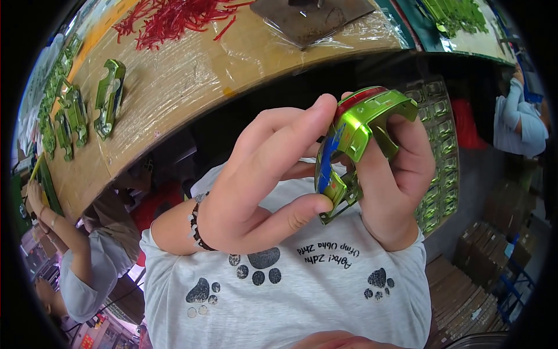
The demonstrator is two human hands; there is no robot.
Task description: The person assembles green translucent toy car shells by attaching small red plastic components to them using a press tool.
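Note:
Both hands hold a shiny green plastic shell (367, 123), which looks like a toy car body, up in front of my chest. It is tilted, with a red strip along its top and a blue strip down its left side. My left hand (261, 168), a dark beaded bracelet at its wrist, grips the shell's left edge between thumb and fingers. From the right, my right hand (401, 174) supports it, some fingers reaching into the hollow underside. Part of those fingers is hidden by the shell.
A wrapped brown table (192, 87) curves across the front, bearing red plastic strips (168, 20), a dark flat plate (311, 20) and several green shells (110, 99). A compartmented tray of green parts (439, 174) stands at right. Cardboard stacks (465, 291) and two other people (99, 267) are around.

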